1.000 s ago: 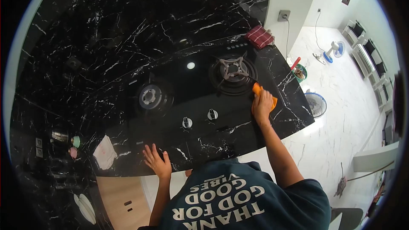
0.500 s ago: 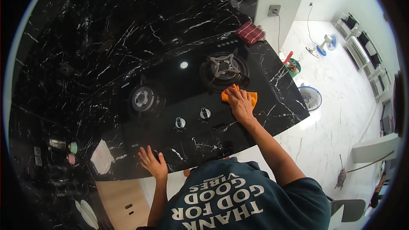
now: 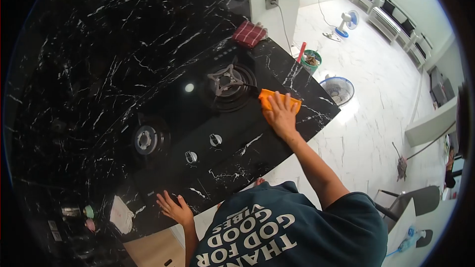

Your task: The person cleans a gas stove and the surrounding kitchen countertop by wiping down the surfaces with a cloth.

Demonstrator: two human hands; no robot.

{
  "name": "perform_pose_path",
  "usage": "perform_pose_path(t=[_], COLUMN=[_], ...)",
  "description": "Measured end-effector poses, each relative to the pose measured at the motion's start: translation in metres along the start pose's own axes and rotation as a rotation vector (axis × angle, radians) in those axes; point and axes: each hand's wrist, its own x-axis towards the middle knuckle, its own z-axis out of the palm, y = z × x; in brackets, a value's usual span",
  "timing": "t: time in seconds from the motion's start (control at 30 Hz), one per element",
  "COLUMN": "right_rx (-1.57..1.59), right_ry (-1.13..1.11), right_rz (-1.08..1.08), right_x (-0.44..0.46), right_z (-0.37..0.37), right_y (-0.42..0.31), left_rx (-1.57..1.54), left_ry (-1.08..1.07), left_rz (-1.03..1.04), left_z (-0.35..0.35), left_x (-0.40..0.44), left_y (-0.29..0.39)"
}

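My right hand presses down on a folded orange cloth, at the right side of the black glass gas hob. The cloth lies just right of the rear burner, which has a metal pan support on it. My left hand is open with fingers spread, resting near the front edge of the black marbled countertop. Two silver knobs sit on the hob, a nearer one and a farther one. The left burner shows a round metal head.
A red checked cloth lies behind the hob by the wall. A white cloth lies left of my left hand. On the floor stand a green bin and a fan. A wall socket has a cable plugged in.
My right hand has slid the orange cloth away from the rear burner towards the hob's right side. The whole view has turned and shifted. My left hand stays on the counter.
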Motion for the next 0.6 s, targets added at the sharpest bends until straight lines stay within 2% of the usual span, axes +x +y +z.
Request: perform_pose_path(t=[0.03, 0.07, 0.13, 0.17, 0.23, 0.27, 0.33, 0.37, 0.4, 0.47, 0.5, 0.57, 0.6], right_rx=[0.011, 0.019, 0.126, 0.184, 0.124, 0.142, -0.137, -0.085, -0.171, -0.085, -0.135, -0.109, -0.113], right_ry=[-0.018, -0.009, -0.187, -0.204, -0.244, -0.082, 0.084, 0.074, 0.031, 0.062, 0.016, 0.011, -0.006], right_rz=[0.005, -0.118, -0.284, -0.386, -0.376, -0.36, -0.165, -0.023, 0.149, 0.388, 0.488, 0.419, 0.257], right_x=[-0.007, -0.021, -0.052, -0.067, -0.079, -0.083, -0.077, -0.07, -0.061, -0.042, -0.032, -0.028, -0.033], right_z=[-0.002, 0.015, -0.006, -0.006, -0.02, -0.018, -0.007, -0.007, -0.024, -0.026, -0.029, -0.012, -0.004], right_y=[-0.012, -0.015, -0.031, -0.019, 0.018, 0.05, 0.124, 0.161, 0.176, 0.188, 0.171, 0.141, 0.118], left_rx=[0.01, 0.022, 0.028, 0.034, 0.032, 0.033, 0.05, 0.063, 0.062, 0.041, 0.038, 0.069, 0.068], left_ry=[0.003, 0.007, 0.011, 0.024, 0.025, 0.027, 0.013, 0.004, 0.003, 0.026, 0.028, 0.014, 0.019], left_rz=[-0.006, -0.01, 0.021, 0.035, 0.044, 0.043, 0.026, 0.01, 0.011, 0.025, 0.025, 0.009, 0.009], left_z=[0.001, 0.001, 0.005, 0.008, 0.01, 0.01, 0.008, 0.007, 0.006, 0.007, 0.007, 0.007, 0.007], left_x=[0.0, 0.0, 0.0, 0.001, 0.002, 0.001, 0.001, 0.001, 0.001, 0.001, 0.001, 0.001, 0.001], left_y=[-0.001, -0.002, -0.009, -0.012, -0.014, -0.015, -0.012, -0.011, -0.011, -0.009, -0.009, -0.009, -0.008])
